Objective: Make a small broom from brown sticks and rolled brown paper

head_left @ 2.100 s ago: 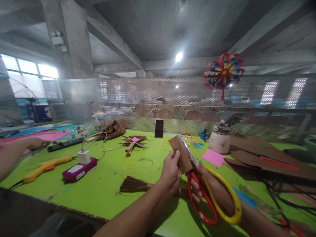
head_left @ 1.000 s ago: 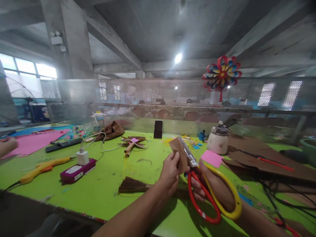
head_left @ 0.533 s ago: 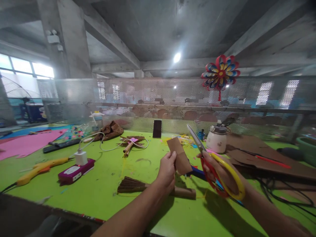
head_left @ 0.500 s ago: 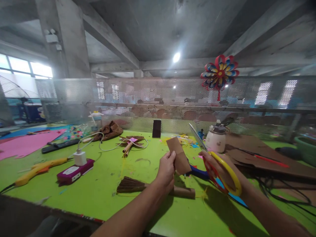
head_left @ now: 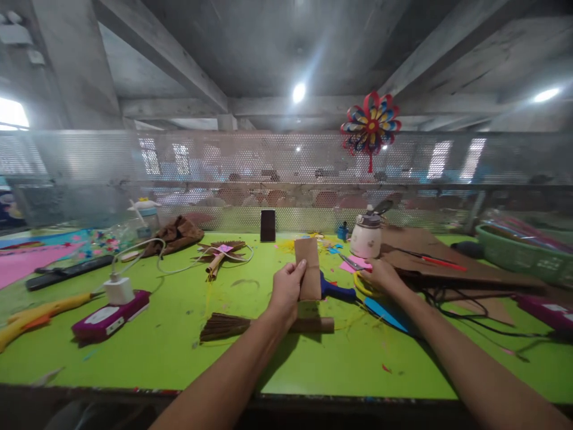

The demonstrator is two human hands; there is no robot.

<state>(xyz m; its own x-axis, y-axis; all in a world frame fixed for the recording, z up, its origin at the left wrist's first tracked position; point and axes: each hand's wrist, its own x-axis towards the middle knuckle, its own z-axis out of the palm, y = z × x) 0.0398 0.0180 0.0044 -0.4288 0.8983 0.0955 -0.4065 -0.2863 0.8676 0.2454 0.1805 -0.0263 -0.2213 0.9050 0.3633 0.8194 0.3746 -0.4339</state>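
My left hand point(head_left: 285, 289) pinches a rectangular piece of brown paper point(head_left: 307, 272) between thumb and fingers, holding it upright above the table. To its right, my right hand point(head_left: 385, 276) is on the scissors point(head_left: 363, 285), whose blades point left, low over a pink paper scrap point(head_left: 347, 266). Part of their yellow handle shows beneath the fingers. Between the hands lies a blue-handled tool point(head_left: 340, 291), partly behind the brown paper. Below the left wrist rests a rolled brown paper tube point(head_left: 320, 325) with a pleated, fanned end point(head_left: 224, 326).
A pleated brown paper piece point(head_left: 224, 251), a phone point(head_left: 268, 226) and a white bottle point(head_left: 364, 237) stand or lie farther back. On the left are a purple power strip point(head_left: 110, 316) and yellow glue gun point(head_left: 49, 310). Brown sheets point(head_left: 421, 251) and a green basket point(head_left: 519, 254) occupy the right.
The scissors have gone from raised, blades up, to low by the table, and my right hand has come down with them. My left hand still grips the brown paper, now more upright. The view has turned right.
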